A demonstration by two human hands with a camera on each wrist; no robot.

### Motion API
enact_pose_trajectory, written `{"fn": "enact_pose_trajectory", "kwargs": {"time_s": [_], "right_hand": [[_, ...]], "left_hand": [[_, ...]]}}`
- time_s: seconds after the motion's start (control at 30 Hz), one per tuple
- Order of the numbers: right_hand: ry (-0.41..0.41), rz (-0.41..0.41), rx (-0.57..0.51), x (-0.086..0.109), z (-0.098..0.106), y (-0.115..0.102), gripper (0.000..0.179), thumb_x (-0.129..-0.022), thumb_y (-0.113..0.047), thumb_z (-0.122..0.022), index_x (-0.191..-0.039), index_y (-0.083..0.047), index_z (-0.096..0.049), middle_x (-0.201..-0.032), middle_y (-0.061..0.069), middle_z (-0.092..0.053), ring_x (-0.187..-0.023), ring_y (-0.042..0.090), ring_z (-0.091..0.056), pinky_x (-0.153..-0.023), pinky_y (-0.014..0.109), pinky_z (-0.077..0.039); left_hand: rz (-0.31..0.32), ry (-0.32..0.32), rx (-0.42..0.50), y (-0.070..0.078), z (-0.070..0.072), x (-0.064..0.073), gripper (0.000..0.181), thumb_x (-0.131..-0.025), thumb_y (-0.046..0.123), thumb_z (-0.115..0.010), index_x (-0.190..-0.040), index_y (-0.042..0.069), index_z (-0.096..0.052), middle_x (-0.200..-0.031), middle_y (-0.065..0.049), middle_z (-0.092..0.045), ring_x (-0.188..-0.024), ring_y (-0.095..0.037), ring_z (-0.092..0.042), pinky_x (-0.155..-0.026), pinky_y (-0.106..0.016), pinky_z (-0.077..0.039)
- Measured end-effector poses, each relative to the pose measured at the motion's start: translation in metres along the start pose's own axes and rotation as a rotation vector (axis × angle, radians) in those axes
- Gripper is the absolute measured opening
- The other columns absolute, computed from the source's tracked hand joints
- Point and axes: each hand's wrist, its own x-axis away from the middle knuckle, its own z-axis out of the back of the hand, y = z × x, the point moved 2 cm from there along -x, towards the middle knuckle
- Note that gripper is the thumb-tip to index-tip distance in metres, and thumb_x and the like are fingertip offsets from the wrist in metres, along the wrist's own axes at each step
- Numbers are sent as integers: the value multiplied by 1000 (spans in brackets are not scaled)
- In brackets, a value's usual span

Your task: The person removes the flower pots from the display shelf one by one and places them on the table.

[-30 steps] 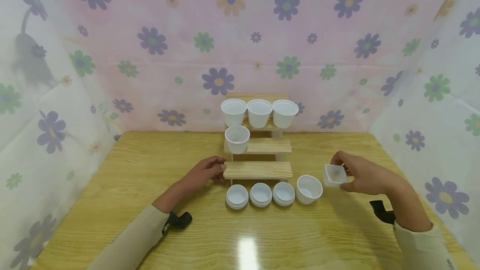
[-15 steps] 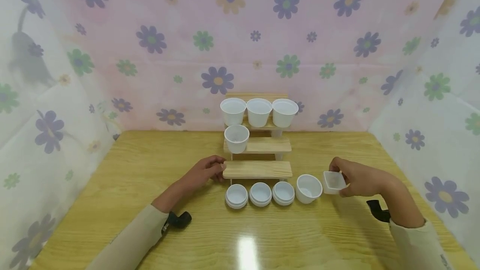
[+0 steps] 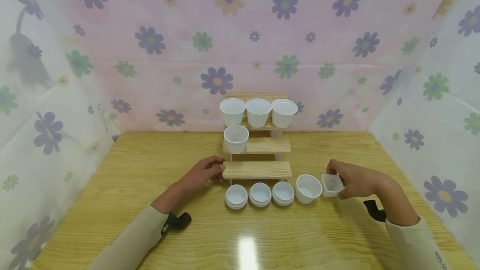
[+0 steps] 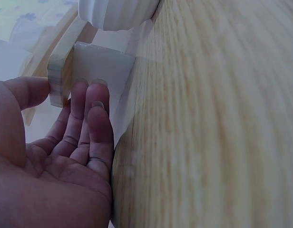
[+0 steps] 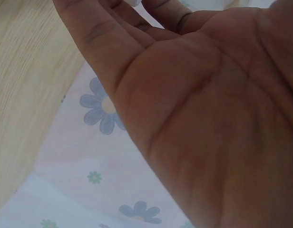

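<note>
My right hand [image 3: 358, 180] pinches a small square translucent white cup [image 3: 332, 186] by its right side, thumb in front and fingers behind. The cup stands just right of a round white cup [image 3: 308, 190]. In the right wrist view the palm [image 5: 199, 109] fills most of the picture, and only a sliver of the cup shows at the top. My left hand [image 3: 206, 172] grips the left end of the lowest board of a wooden step stand [image 3: 256, 170]. In the left wrist view the thumb [image 4: 34, 91] presses the board's end, and the fingers reach underneath by a white support [image 4: 103, 64].
Three white cups [image 3: 258, 113] line an upper step, and one cup [image 3: 236, 140] sits at the left of the step below. In front of the stand, three low white jars [image 3: 260, 195] form a row on the wooden table [image 3: 180, 236]. Flowered cloth [image 3: 240, 53] walls the back and sides.
My right hand has lowered the square cup toward the table and slightly left, beside the round cup. The left hand keeps its hold on the stand.
</note>
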Motion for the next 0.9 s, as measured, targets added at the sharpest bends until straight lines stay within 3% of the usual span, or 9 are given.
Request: {"fn": "enact_pose_trajectory", "kwargs": {"time_s": [0.9], "right_hand": [[-44, -29, -4, -8, -7, 1, 55, -82, 2, -85, -124, -2, -49, -122, 13, -58, -101, 28, -63, -82, 39, -54]], "left_hand": [[7, 18, 5, 6, -2, 2, 40, -114, 26, -51, -138, -5, -56, -102, -10, -68, -95, -26, -67, -86, -35, -56]]}}
